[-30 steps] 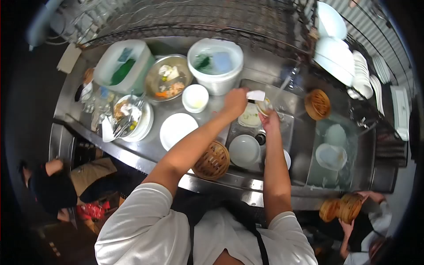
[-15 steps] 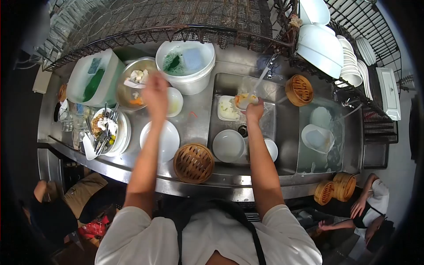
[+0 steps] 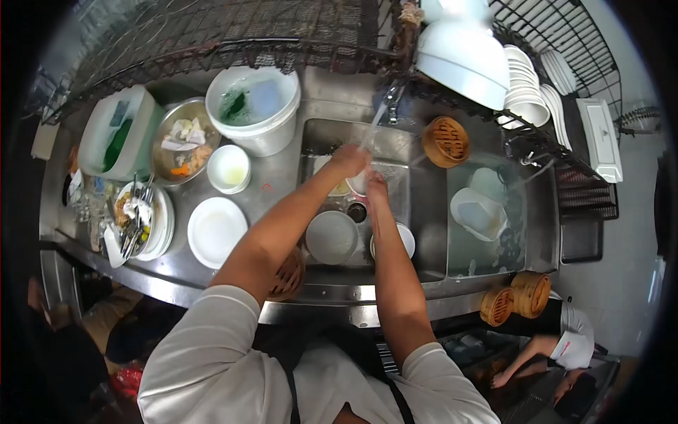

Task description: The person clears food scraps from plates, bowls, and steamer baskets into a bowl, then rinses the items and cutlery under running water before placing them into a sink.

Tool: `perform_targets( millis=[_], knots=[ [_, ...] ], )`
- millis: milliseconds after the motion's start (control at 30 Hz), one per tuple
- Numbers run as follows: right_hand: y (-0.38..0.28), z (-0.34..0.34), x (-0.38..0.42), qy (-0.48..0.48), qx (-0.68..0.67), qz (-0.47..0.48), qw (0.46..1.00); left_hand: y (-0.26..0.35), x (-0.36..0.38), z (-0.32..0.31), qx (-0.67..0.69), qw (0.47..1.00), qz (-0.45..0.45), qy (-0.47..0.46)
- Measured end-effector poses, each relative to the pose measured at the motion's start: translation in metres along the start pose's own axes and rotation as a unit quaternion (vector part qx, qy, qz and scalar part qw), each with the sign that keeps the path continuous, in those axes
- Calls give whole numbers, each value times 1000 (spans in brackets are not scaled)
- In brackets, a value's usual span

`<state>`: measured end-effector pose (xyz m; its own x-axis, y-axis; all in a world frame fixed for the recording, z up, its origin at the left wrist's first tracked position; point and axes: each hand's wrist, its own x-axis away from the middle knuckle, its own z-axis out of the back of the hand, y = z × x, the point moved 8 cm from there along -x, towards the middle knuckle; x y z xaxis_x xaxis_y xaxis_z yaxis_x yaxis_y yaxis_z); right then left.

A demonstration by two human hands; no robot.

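Observation:
In the left basin, my right hand [image 3: 376, 185] grips a small white bowl [image 3: 358, 184] by its right side. My left hand [image 3: 349, 160] is at the far edge of that bowl, beside the running stream of water [image 3: 379, 116]; its fingertips are hidden. A white square dish [image 3: 322, 167] sits behind my left hand, partly covered. Nearer to me in the basin are a round white bowl [image 3: 332, 237] and another white dish [image 3: 405, 242], partly behind my right forearm.
Left on the counter are a steel bowl of food scraps [image 3: 185, 141], a soapy white bucket [image 3: 261, 134], a small bowl [image 3: 228, 169], a plate [image 3: 217, 233] and stacked dirty plates [image 3: 164, 230]. Bamboo steamers [image 3: 446, 143] stand right. Dishes soak in the right basin [image 3: 487, 258]. A co-worker [image 3: 575, 339] is at lower right.
My left hand has moved right from above the steel bowl into the sink, beside the small bowl in my right hand. Orange scraps no longer show in that bowl. The view has shifted rightward.

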<state>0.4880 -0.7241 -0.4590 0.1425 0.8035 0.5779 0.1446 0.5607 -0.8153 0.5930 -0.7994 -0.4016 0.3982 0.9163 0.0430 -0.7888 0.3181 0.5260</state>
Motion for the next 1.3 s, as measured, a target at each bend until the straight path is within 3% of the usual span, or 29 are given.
perform_targets(
  millis=[33,100,133,200,233,267,300,333,367,400,467,533,600,633,667,700,767,833,1000,1067,1100,1200,1300],
  knots=[
    [1,-18,0,-45,-119,-7,992,-2,3,6,0,1000,13,20],
    [-4,-64,-1,-147,-345,-36,926,-10,10,25,-4,997,46,67],
    [-9,-74,-6,-170,-368,26,914,-17,31,49,100,974,111,172],
    [-11,-69,-33,-65,-213,80,972,-19,84,69,233,865,185,403],
    [-24,-62,-31,41,-70,132,988,-22,105,63,263,788,197,521],
    [-42,-54,-24,146,77,187,969,-28,106,40,292,782,245,493],
    [-51,-48,-23,188,75,285,937,-36,107,19,322,769,296,467],
    [-54,-45,-20,221,70,380,895,-38,96,7,314,796,313,412],
    [-63,-43,-13,203,70,419,882,-49,93,1,306,816,335,359],
    [-76,-46,5,182,68,455,869,-48,83,12,269,893,290,216],
    [-130,-70,71,154,141,468,859,-39,94,65,242,935,232,118],
    [-167,-97,87,68,141,479,864,-55,107,114,153,922,169,311],
    [-199,-129,90,22,145,537,831,-51,138,187,93,918,117,368],
    [-217,-147,103,50,186,554,810,-62,167,221,206,882,218,364],
    [-225,-164,92,61,224,520,822,-75,192,241,263,859,181,400],
    [-227,-186,101,2,205,361,910,-70,232,270,155,871,165,436],
    [-232,-223,60,-17,295,440,848,-84,299,286,101,883,217,403],
    [-221,-243,83,-71,330,373,864,-93,362,270,29,884,292,365],
    [-178,-196,142,-29,281,477,832,-144,462,173,-43,879,378,287],
    [-113,-171,175,-138,280,405,859,-144,482,151,-50,865,405,293],
    [-61,-158,174,-190,430,295,832,-135,483,148,-33,863,403,303],
    [39,-123,222,-281,546,294,732,-95,471,140,29,867,363,341],
    [69,-90,222,-233,488,176,823,-53,431,105,117,901,286,303]
  ],
)
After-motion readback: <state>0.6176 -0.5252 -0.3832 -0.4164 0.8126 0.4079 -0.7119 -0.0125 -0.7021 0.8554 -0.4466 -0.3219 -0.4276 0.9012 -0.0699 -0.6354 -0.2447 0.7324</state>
